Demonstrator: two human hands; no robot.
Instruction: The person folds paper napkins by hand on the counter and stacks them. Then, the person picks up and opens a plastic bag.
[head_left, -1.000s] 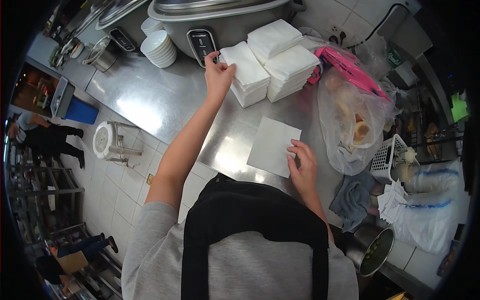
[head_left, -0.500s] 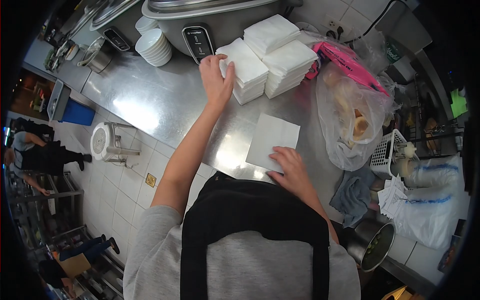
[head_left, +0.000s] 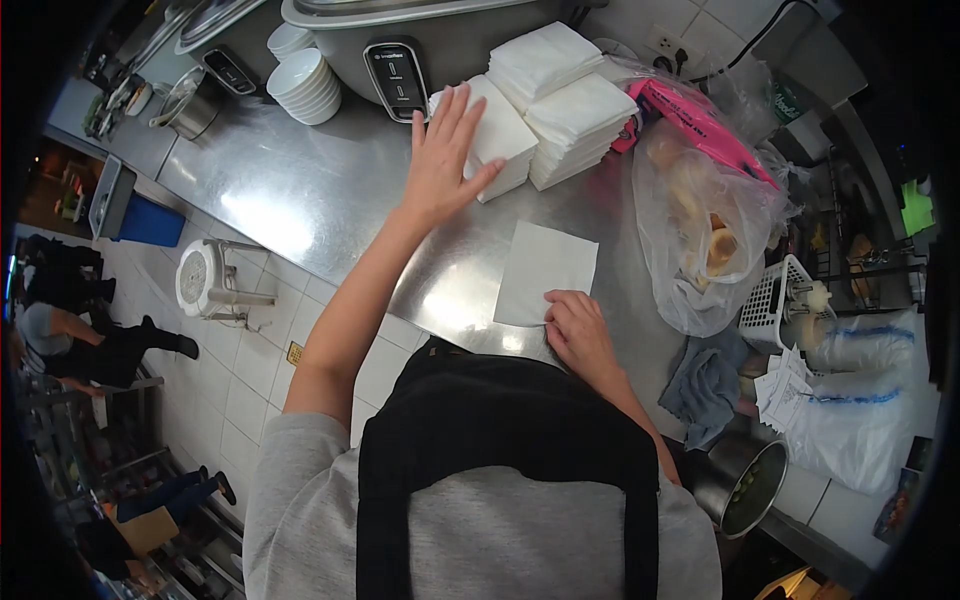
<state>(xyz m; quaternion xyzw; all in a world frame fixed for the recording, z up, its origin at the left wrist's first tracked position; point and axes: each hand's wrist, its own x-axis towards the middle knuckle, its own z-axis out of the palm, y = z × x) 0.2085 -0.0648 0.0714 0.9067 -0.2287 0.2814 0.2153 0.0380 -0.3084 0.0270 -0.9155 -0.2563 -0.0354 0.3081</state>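
Note:
My left hand (head_left: 447, 165) is open with fingers spread, resting against the left stack of white paper napkins (head_left: 508, 140). Two taller piles of napkins (head_left: 580, 115) stand right beside that stack. A single square napkin (head_left: 540, 270) lies flat on the steel counter in front of me. At its near right corner, my right hand (head_left: 582, 338) has its fingers bent and close together on the napkin's edge; the thumb is mostly hidden.
Behind the napkins sits a large grey cooker (head_left: 460, 50), with stacked white bowls (head_left: 303, 88) to its left. On the right are a clear plastic bag (head_left: 690, 270) of bread, a grey cloth (head_left: 705, 390) and a metal pot (head_left: 745, 490). A white stool (head_left: 205, 280) and other people are at left.
My left hand has spread its fingers and turned flatter against the left stack. My right hand's fingers have drawn closer together at the single napkin's corner.

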